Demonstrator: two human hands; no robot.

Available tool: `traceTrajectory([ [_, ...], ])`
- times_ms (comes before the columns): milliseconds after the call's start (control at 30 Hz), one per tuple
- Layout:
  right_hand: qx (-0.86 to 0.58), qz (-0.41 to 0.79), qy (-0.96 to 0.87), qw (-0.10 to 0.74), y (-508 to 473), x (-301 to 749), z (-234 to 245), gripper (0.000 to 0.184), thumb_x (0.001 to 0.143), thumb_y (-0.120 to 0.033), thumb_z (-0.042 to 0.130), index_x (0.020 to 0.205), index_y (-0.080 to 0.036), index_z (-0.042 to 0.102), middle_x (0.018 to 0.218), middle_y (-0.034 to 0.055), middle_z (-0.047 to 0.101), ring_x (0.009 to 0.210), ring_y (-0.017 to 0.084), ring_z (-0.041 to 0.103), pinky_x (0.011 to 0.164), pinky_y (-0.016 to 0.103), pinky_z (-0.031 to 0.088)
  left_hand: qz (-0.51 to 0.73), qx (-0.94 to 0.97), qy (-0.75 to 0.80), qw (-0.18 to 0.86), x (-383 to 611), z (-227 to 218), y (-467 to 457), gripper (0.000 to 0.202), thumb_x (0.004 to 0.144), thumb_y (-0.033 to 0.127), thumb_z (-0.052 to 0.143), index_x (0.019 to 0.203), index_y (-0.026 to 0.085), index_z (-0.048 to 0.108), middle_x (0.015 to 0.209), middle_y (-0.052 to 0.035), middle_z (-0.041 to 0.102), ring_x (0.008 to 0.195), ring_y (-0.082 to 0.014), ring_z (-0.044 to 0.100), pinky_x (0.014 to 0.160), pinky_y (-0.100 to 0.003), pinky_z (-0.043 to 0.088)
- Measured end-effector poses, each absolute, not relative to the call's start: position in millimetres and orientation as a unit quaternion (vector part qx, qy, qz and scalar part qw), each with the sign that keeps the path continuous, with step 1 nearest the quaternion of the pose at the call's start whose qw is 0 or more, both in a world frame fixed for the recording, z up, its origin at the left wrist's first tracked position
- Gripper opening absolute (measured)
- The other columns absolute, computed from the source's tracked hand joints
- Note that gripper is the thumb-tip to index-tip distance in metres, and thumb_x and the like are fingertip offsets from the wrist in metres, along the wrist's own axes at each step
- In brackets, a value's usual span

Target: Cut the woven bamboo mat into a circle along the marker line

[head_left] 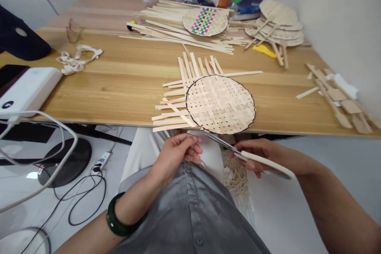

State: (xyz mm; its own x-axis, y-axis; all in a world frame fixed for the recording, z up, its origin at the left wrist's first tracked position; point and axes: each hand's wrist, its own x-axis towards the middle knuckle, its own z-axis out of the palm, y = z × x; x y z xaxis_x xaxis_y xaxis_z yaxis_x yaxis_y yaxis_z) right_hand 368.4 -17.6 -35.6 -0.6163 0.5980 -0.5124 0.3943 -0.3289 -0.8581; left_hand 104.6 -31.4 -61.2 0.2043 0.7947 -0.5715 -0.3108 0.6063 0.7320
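Note:
A round woven bamboo mat (220,103) with a dark pencilled circle lies at the near edge of the wooden table (119,83), loose strip ends sticking out on its left and far sides. My right hand (258,158) grips white-handled scissors (238,151), whose blades point at the mat's near-left rim. My left hand (181,151), with a green bangle on the wrist, is closed just below the table edge near the strip ends; what its fingers pinch is hidden.
Loose bamboo strips (178,27) and a coloured woven disc (205,21) lie at the back. Finished fans (278,24) are stacked at the back right, wooden handles (339,97) at the right. A white device (26,87) with cables sits at the left. Cut scraps (236,176) lie below.

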Motion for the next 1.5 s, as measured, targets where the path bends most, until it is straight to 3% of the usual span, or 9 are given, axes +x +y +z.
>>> traceTrajectory([
  [100,-0.502,0.596,-0.612,0.134,-32.6,377.7,-22.5,0.039,0.071,-0.048,0.079,0.098,-0.02,0.076,0.07,0.0027,0.064,0.057,0.015,0.056,0.051,0.026,0.05,0.366,0.243,0.507,0.742,103.2,-63.9,-33.6,0.022,0.079,0.032,0.07,0.074,0.011,0.072,0.058,-0.0028,0.068,0.045,-0.0111,0.061,0.051,-0.024,0.055],
  [200,-0.625,0.315,-0.66,0.272,-49.6,375.5,-10.3,0.049,0.069,-0.059,0.076,0.105,-0.025,0.074,0.084,0.0068,0.07,0.07,0.021,0.062,0.064,0.034,0.052,0.368,0.244,0.505,0.742,106.2,-64.7,-34.2,0.014,0.08,0.025,0.068,0.079,0.012,0.073,0.063,-0.0036,0.07,0.051,-0.0117,0.064,0.057,-0.026,0.057],
  [300,-0.641,0.045,-0.709,0.29,-54.4,362.1,-10.4,0.051,0.079,-0.062,0.067,0.115,-0.025,0.067,0.096,0.0095,0.068,0.081,0.025,0.061,0.074,0.038,0.049,0.374,0.247,0.501,0.741,110.6,-63.6,-33.9,0.012,0.079,0.016,0.063,0.084,0.012,0.073,0.069,-0.0045,0.072,0.057,-0.0124,0.065,0.061,-0.028,0.059],
  [467,-0.5,-0.116,-0.81,0.283,-35.8,332.8,-39.3,0.034,0.084,-0.027,0.064,0.117,-0.02,0.06,0.096,0.0097,0.068,0.1,0.029,0.061,0.087,0.04,0.048,0.409,0.248,0.499,0.723,105.5,-60.2,-35.6,0.014,0.079,0.016,0.064,0.089,0.012,0.072,0.076,-0.0034,0.072,0.062,-0.0124,0.066,0.065,-0.029,0.06],
  [633,-0.422,-0.222,-0.839,0.262,-23.8,312.3,-58.1,0.044,0.078,-0.005,0.052,0.12,-0.018,0.054,0.095,0.0087,0.069,0.1,0.028,0.061,0.09,0.039,0.047,0.439,0.243,0.501,0.705,88.8,-56.7,-37.6,0.018,0.078,0.018,0.067,0.094,0.012,0.071,0.076,-0.0029,0.072,0.062,-0.0128,0.067,0.067,-0.029,0.06],
  [867,-0.377,-0.278,-0.845,0.257,-16.7,299.8,-56.4,0.034,0.086,-0.008,0.048,0.118,-0.016,0.055,0.084,0.0068,0.069,0.086,0.024,0.063,0.082,0.035,0.048,0.454,0.232,0.486,0.71,80.5,-56.1,-39.2,0.026,0.073,0.022,0.07,0.097,0.011,0.07,0.076,-0.0038,0.073,0.062,-0.013,0.066,0.068,-0.03,0.06],
  [1067,-0.423,-0.261,-0.789,0.362,17.1,300.7,-0.8,0.033,0.08,-0.01,0.056,0.113,-0.018,0.059,0.088,0.0067,0.07,0.081,0.023,0.066,0.073,0.033,0.051,0.44,0.238,0.452,0.739,87.7,-60.7,-38.4,0.024,0.066,0.026,0.075,0.085,0.011,0.072,0.07,-0.0046,0.072,0.06,-0.0142,0.066,0.063,-0.03,0.058],
  [1300,-0.52,-0.044,-0.578,0.627,88.3,304.0,107.9,0.03,0.071,-0.009,0.072,0.099,-0.018,0.064,0.082,0.0013,0.066,0.068,0.014,0.059,0.066,0.029,0.047,0.401,0.264,0.36,0.8,118.9,-45.1,-8.9,0.024,0.063,0.026,0.079,0.082,0.011,0.074,0.071,-0.0063,0.074,0.06,-0.0149,0.067,0.068,-0.032,0.058],
  [1500,-0.492,0.191,-0.391,0.754,109.8,325.0,112.0,0.021,0.064,-0.006,0.072,0.077,-0.02,0.064,0.061,-0.0047,0.056,0.055,0.01,0.051,0.045,0.022,0.04,0.392,0.26,0.271,0.84,154.7,-32.4,7.3,0.039,0.064,0.03,0.089,0.095,0.011,0.076,0.095,-0.0134,0.076,0.087,-0.0217,0.071,0.09,-0.039,0.055],
])
